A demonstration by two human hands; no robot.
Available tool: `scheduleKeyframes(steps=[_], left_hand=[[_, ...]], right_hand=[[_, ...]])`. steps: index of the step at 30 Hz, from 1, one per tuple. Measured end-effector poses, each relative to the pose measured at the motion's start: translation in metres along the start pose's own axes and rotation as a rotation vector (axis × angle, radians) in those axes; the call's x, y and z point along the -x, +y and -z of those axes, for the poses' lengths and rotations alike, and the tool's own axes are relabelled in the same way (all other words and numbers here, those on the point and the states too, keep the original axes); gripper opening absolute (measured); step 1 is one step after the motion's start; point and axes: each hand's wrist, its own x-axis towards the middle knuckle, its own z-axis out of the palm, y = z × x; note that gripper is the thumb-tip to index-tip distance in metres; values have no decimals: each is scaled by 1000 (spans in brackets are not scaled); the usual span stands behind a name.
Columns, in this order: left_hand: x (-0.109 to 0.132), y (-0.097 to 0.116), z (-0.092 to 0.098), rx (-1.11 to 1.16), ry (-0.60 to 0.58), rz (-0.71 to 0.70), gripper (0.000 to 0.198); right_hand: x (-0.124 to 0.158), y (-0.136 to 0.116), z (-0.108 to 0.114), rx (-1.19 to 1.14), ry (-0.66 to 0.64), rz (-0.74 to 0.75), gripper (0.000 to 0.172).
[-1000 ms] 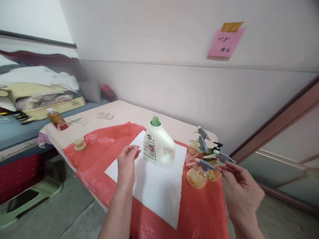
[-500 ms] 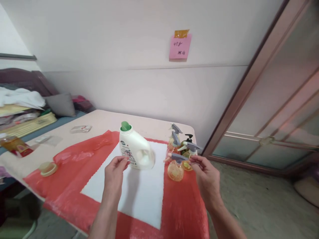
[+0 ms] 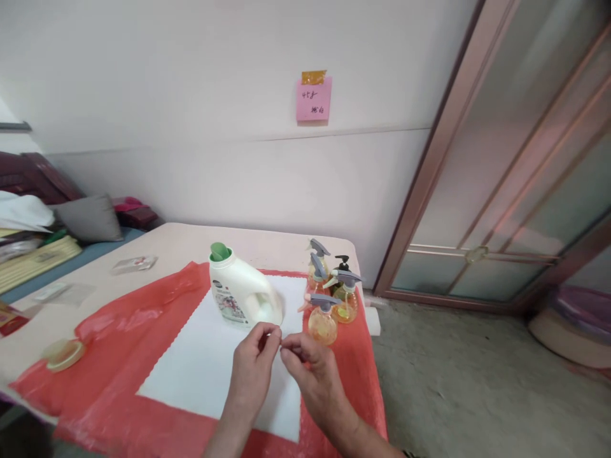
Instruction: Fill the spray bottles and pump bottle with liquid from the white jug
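My left hand [image 3: 255, 359] and my right hand [image 3: 312, 369] meet over the white sheet [image 3: 191, 375], both with thumb and fingers pinched. Whatever lies between the fingertips, if anything, is too small to make out. Just behind my left hand stands a white detergent jug [image 3: 243, 289], its mouth uncapped and showing a green insert [image 3: 219, 252]. Beyond my right hand is a round spray bottle [image 3: 323, 326] of orange liquid with a grey trigger head. Neither hand appears to grip the jug or the bottle.
More spray bottles [image 3: 346, 302] and a black pump bottle [image 3: 342, 262] cluster on the right. A green-rimmed cap [image 3: 64, 355] rests on the red plastic sheet [image 3: 128, 356] at left. Clear packets [image 3: 134, 264] lie farther back. A pink note [image 3: 314, 100] is taped to the wall.
My hands have come together from either side of the sheet, fingertips now almost touching. The view has turned to the right. The jug and bottles stay in place.
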Motion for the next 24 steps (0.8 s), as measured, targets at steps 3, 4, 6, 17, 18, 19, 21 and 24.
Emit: scheduleKeyframes(steps=[3, 4, 6, 17, 18, 19, 21, 24], left_hand=[[0, 2, 0, -1, -1, -14, 31], [-2, 0, 1, -3, 4, -8, 30], [-5, -4, 5, -17, 17, 11, 28], [-4, -3, 28, -32, 103, 115, 66], [-3, 1, 29, -35, 101, 121, 79], [-2, 4, 30, -45, 90, 123, 89], [-1, 9, 32, -76, 71, 116, 97], [0, 11, 34, -116, 39, 117, 97]], right_hand=[[3, -5, -7, -10, -29, 25, 13], [3, -4, -9, 19, -19, 50, 12], [4, -1, -10, 122, -7, 137, 11], [-9, 14, 29, 234, 163, 116, 46], [-12, 14, 33, 202, 184, 66, 55], [-15, 14, 37, 171, 192, 26, 62], [-19, 13, 40, 109, 196, -31, 73], [-20, 13, 41, 69, 158, -68, 82]])
